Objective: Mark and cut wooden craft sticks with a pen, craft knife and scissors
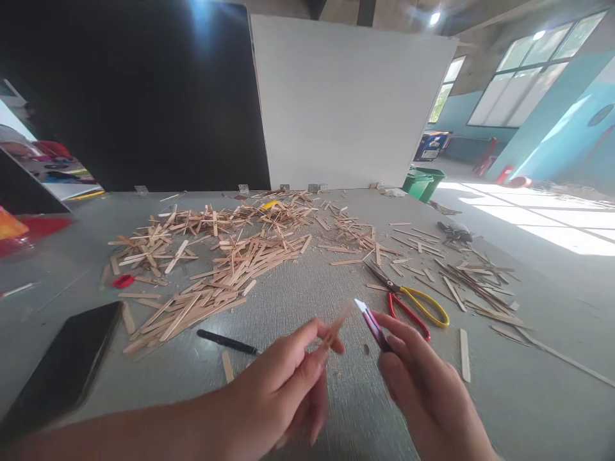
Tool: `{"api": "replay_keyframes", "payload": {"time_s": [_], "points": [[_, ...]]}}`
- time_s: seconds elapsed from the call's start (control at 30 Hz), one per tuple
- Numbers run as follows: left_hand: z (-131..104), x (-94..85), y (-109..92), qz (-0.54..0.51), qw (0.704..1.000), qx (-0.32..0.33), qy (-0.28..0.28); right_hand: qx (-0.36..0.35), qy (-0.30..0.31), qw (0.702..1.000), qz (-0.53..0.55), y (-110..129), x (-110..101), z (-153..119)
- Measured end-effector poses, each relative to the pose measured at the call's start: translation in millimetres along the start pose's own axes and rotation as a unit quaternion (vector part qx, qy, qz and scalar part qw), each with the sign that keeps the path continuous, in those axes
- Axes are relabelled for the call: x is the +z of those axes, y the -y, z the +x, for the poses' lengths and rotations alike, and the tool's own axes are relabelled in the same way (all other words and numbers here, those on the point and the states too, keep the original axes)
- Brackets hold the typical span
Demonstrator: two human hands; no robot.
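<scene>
Between the thumb and fingers of my left hand (293, 378) is a short wooden craft stick (340, 323), pointing up and to the right. My right hand (423, 378) is closed around a pink and black utility knife (372, 325). Its pale blade tip is close to the stick's upper end, with a small gap showing between them. Pliers (394, 291) with one red and one yellow handle lie just beyond my right hand. A black pen (228, 342) rests on the table beside my left hand, its right end partly hidden.
A large heap of craft sticks (240, 262) covers the left and centre of the grey table (336, 282). More thin strips (480, 291) lie at right. A dark phone (67, 358) is at left, near a red ring (123, 281). Black (177, 96) and white panels (350, 102) stand behind.
</scene>
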State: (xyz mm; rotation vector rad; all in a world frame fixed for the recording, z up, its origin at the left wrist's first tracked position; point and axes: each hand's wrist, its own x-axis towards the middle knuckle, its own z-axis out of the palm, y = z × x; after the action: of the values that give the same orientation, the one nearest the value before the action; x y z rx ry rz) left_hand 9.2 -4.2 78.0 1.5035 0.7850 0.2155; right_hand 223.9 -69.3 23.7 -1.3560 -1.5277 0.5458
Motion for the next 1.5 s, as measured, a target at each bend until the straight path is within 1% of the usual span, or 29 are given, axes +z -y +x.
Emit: {"api": "replay_keyframes", "payload": {"time_s": [0.07, 0.13, 0.2, 0.23, 0.27, 0.3, 0.33, 0.37, 0.4, 0.43, 0.5, 0.6, 0.7, 0.83, 0.97, 1.13, 1.23, 1.33, 1.43, 1.5], "points": [[2, -2.0, -5, -0.004, 0.998, -0.029, 0.048, 0.073, 0.030, 0.994, 0.071, 2, -3, 6], [3, -2.9, -10, 0.004, 0.996, -0.053, 0.071, 0.112, 0.078, 0.981, 0.134, 0, -3, 9], [4, -2.3, -12, 0.018, 0.995, -0.067, 0.076, 0.139, 0.113, 0.969, 0.172, -4, -1, 9], [5, -1.7, -11, 0.033, 0.995, -0.065, 0.068, 0.156, 0.122, 0.963, 0.182, -7, 0, 8], [6, -0.9, -9, 0.061, 0.996, -0.053, 0.049, 0.176, 0.124, 0.958, 0.188, -11, 2, 7], [7, -0.1, -5, 0.102, 0.994, -0.027, 0.021, 0.194, 0.121, 0.955, 0.190, -13, 4, 6], [8, 0.6, 0, 0.147, 0.989, 0.013, -0.014, 0.208, 0.118, 0.952, 0.191, -15, 6, 6], [10, 1.3, 5, 0.194, 0.978, 0.066, -0.049, 0.216, 0.119, 0.950, 0.191, -17, 8, 5], [12, 1.7, 11, 0.222, 0.965, 0.122, -0.072, 0.221, 0.121, 0.949, 0.190, -18, 9, 5], [14, 2.0, 16, 0.235, 0.953, 0.174, -0.086, 0.223, 0.124, 0.948, 0.191, -18, 10, 5], [17, 1.7, 25, 0.251, 0.932, 0.243, -0.095, 0.229, 0.126, 0.945, 0.197, -19, 11, 5], [17, -0.6, 31, 0.315, 0.897, 0.287, -0.117, 0.247, 0.111, 0.939, 0.210, -23, 14, 2], [15, -2.8, 32, 0.373, 0.871, 0.295, -0.127, 0.258, 0.093, 0.937, 0.216, -29, 17, -1], [15, -2.7, 31, 0.410, 0.848, 0.303, -0.145, 0.261, 0.083, 0.937, 0.215, -32, 18, -3], [16, -2.4, 34, 0.405, 0.847, 0.313, -0.143, 0.261, 0.098, 0.938, 0.208, -25, 16, 0], [14, -5.9, 40, 0.445, 0.824, 0.322, -0.135, 0.260, 0.133, 0.932, 0.217, -18, 13, 5], [14, -6.9, 41, 0.454, 0.819, 0.324, -0.134, 0.256, 0.137, 0.931, 0.223, -18, 14, 5], [16, -6.2, 40, 0.472, 0.818, 0.307, -0.121, 0.259, 0.132, 0.931, 0.220, -19, 14, 5], [17, -4.8, 39, 0.497, 0.816, 0.276, -0.102, 0.255, 0.143, 0.933, 0.209, -21, 15, 3], [18, -4.1, 38, 0.517, 0.808, 0.267, -0.093, 0.251, 0.149, 0.934, 0.208, -23, 16, 2]]}}
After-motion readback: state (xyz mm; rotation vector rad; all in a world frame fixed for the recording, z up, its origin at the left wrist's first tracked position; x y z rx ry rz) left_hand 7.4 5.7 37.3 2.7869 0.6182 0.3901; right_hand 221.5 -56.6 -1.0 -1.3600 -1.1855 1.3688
